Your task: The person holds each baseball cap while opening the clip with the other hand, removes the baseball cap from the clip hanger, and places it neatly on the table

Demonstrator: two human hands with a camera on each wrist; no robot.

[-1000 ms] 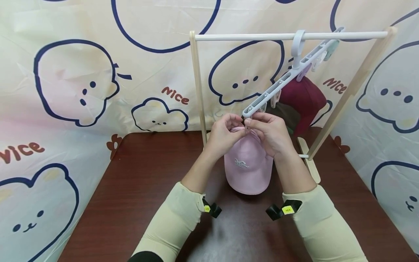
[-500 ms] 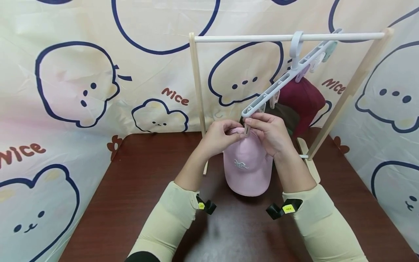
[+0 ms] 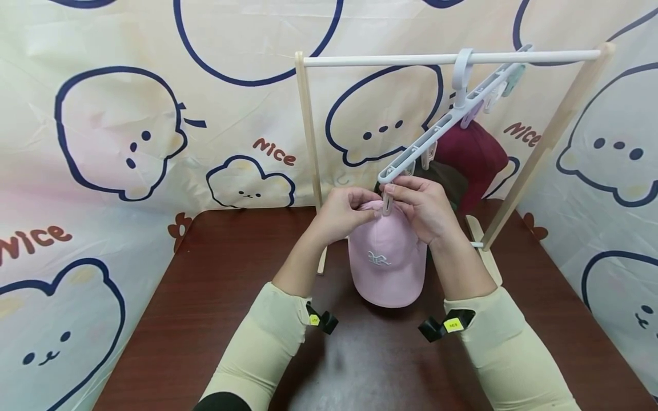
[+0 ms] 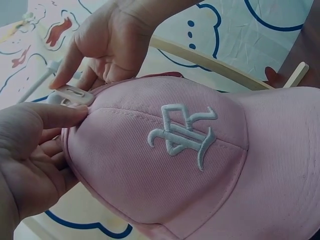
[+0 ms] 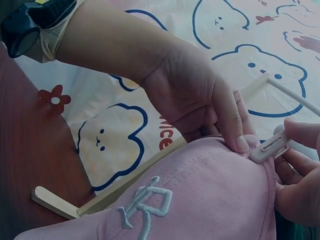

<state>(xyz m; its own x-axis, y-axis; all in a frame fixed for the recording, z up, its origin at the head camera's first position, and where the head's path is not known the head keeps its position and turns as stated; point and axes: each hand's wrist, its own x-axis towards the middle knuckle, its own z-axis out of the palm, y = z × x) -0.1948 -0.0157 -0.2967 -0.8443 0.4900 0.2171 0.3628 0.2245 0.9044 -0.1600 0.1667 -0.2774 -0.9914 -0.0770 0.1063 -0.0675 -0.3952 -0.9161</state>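
Note:
A pink baseball cap with pale embroidery hangs brim down below the near end of a light blue clip hanger. My left hand pinches the cap's upper edge between thumb and fingers. Beside it, my right hand pinches a pale clothespin at its upper end, thumb on top in the right wrist view. The lower end of this clothespin lies over the fabric at the cap's edge, right by the left thumb. Cap fabric hides part of the fingers behind it.
A dark red cap and a dark olive cap hang farther back on the hanger. More clips line its far end. A wooden rack with a white bar stands on the brown table, its right post beyond the right hand.
My left hand has shifted slightly left and down, baring the clothespin over the cap's edge. The right hand keeps its pinch on the clothespin, and the cap stays nearly in place.

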